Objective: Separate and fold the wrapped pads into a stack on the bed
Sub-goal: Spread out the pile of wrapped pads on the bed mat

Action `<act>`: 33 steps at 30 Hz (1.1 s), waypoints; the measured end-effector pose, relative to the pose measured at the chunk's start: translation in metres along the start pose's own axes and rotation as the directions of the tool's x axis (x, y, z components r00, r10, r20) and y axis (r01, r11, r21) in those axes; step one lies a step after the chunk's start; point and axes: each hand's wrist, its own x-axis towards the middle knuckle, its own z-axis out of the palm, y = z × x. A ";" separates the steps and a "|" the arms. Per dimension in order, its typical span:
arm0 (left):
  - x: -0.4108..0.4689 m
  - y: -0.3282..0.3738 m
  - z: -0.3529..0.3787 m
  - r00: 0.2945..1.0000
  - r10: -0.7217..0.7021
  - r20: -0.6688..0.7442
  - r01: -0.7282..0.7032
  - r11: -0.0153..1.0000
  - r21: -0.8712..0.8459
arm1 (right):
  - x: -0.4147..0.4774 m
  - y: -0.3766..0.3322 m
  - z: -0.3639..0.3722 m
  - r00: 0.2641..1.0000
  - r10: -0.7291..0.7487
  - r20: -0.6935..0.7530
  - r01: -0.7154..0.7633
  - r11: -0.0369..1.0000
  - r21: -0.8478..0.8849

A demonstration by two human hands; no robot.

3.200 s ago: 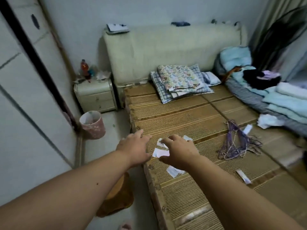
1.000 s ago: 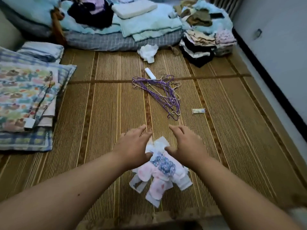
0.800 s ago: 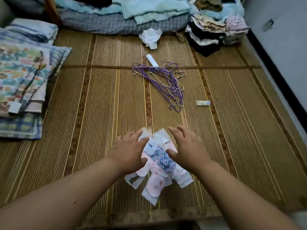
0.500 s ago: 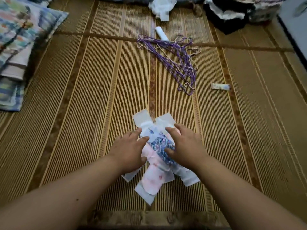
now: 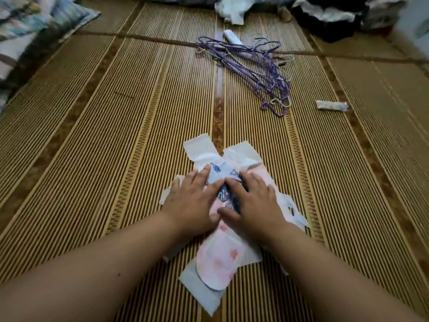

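Note:
A loose pile of wrapped pads (image 5: 220,259) lies on the bamboo bed mat (image 5: 104,135), white and pink wrappers crossing each other, one with a blue pattern (image 5: 220,169) on top. My left hand (image 5: 192,201) rests flat on the left side of the pile, fingers spread. My right hand (image 5: 257,203) rests flat on the right side, its fingertips meeting the left hand's over the blue-patterned wrapper. Both palms hide the pile's middle. Neither hand visibly grips a pad.
A tangle of purple wire hangers (image 5: 255,68) lies beyond the pile, with a white tube (image 5: 232,36) behind it. A small wrapped packet (image 5: 332,105) sits to the right. Folded bedding (image 5: 27,31) is at far left, clothes (image 5: 332,17) at the back.
The view has moved closer and lower over the pile. Both hands have slid inward and come down flat onto the pads, fingertips now touching over the blue-patterned wrapper.

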 end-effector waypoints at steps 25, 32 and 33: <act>-0.113 0.037 0.044 0.986 0.070 0.151 -0.080 0.995 0.063 | -0.131 -0.029 0.028 0.983 0.081 0.164 -0.077 0.997 -0.028; -0.114 0.036 0.050 0.992 0.090 0.086 -0.095 0.993 0.064 | -0.129 -0.024 0.030 0.988 0.056 0.143 -0.052 0.998 -0.032; -0.111 0.034 0.050 0.992 0.102 0.075 -0.106 0.992 0.063 | -0.127 -0.023 0.031 0.990 0.055 0.133 -0.052 0.998 -0.028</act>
